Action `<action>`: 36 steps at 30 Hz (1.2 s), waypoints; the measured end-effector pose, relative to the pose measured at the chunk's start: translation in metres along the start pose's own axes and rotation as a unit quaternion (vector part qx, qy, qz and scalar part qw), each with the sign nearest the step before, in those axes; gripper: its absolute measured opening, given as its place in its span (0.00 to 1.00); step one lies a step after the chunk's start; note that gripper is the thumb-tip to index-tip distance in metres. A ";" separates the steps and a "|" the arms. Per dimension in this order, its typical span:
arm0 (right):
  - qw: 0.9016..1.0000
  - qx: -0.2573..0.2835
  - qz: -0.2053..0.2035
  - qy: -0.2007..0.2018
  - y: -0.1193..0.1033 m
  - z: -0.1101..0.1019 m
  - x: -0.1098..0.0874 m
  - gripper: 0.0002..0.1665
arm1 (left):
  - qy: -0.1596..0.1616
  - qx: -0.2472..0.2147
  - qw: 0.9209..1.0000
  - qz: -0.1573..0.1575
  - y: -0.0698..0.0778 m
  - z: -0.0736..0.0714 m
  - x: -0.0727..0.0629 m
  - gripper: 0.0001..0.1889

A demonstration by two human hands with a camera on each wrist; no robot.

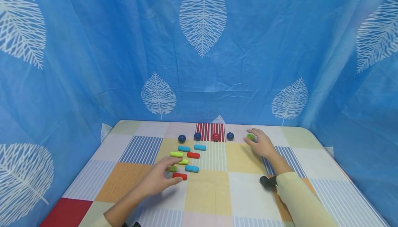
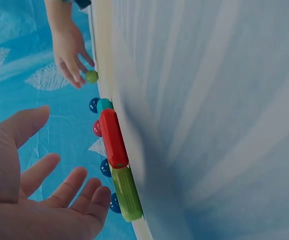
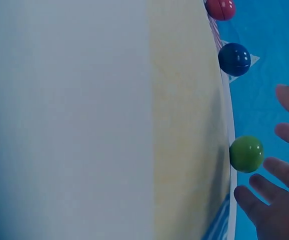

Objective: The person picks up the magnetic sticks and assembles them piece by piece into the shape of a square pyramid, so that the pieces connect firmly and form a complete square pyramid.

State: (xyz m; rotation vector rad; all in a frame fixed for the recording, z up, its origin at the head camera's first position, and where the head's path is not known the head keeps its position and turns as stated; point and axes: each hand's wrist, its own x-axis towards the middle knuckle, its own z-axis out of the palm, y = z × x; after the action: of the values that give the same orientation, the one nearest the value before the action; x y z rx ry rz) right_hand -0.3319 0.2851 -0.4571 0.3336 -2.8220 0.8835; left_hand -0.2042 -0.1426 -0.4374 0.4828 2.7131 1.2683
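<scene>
My left hand (image 1: 160, 178) hovers over the near left end of a group of small bars, its fingers spread and holding nothing. Under and beside it lie a red bar (image 1: 179, 176), a partly covered olive-green bar (image 1: 171, 168) and a blue bar (image 1: 191, 168). In the left wrist view, a red bar (image 2: 113, 137) and a green bar (image 2: 127, 194) stand just beyond the fingertips. At the far right, my right hand (image 1: 262, 144) reaches beside a green ball (image 1: 250, 136), fingers loosely apart. The right wrist view shows the green ball (image 3: 246, 154) close to those fingers, not gripped; whether one touches it I cannot tell.
A row of balls runs along the table's far edge: blue (image 1: 181, 138), blue (image 1: 197, 136), red (image 1: 216, 136) and blue (image 1: 230, 136). More bars lie before them, including a red bar (image 1: 193, 155) and a yellow-green bar (image 1: 176, 154). A blue curtain (image 1: 248, 64) surrounds the table.
</scene>
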 end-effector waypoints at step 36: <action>0.986 0.089 0.127 0.062 0.012 0.011 0.013 0.25 | -0.028 0.043 0.998 -0.043 -0.004 0.012 0.012 0.13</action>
State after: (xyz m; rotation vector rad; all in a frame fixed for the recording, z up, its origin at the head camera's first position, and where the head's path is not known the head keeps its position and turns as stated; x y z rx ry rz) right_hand -0.3489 0.2857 -0.4695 -0.0628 -2.7155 1.1685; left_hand -0.2134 -0.1325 -0.4471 0.3984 2.7187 1.1060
